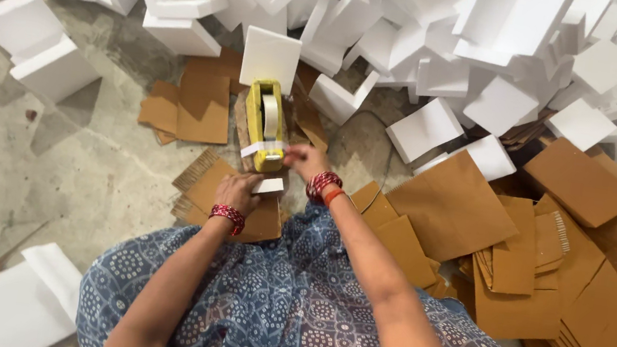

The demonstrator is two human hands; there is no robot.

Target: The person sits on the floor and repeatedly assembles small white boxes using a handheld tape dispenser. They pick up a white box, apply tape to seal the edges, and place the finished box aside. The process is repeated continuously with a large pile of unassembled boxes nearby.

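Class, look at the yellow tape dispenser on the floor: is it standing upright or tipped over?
Upright. The yellow tape dispenser rests on its base, the tape roll on edge in its frame. The right hand reaches its front end.

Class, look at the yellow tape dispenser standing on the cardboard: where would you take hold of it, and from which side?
Grip the yellow tape dispenser across its two long yellow side walls near the middle, coming from above. It stands narrow and upright on the cardboard, so the walls are probably easy to pinch. Avoid the near end, where the right hand is at the tape strip and the left hand rests.
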